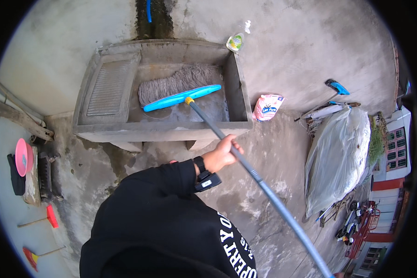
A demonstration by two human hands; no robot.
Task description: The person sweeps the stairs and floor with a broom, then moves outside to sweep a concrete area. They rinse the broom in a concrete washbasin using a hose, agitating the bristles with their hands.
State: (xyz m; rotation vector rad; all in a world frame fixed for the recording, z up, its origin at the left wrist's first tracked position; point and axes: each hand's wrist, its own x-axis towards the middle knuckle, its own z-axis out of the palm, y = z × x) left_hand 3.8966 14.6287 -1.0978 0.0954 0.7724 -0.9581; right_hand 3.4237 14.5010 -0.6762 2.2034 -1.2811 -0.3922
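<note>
My left hand (226, 152) is closed around the grey handle (245, 162) of a mop, just outside the near wall of a concrete sink. A black watch-like band and a small dark box sit at that wrist. Low at the right rim, a sliver of my right hand (338, 275) shows at the handle's upper end; the rest is cut off. The mop's blue head (182, 98) lies tilted inside the sink (163, 128), joined to the handle by a yellow collar (189, 100). Its grey string strands (177, 83) spread toward the far wall on the wet basin floor.
A ribbed concrete washboard (109, 88) forms the sink's left side. On the far right corner stands a spray bottle (235, 42). Right of the sink are a pink detergent bag (268, 107), a blue-headed brush (340, 87) and a plastic-covered heap (337, 160). A pink basin (23, 157) is left.
</note>
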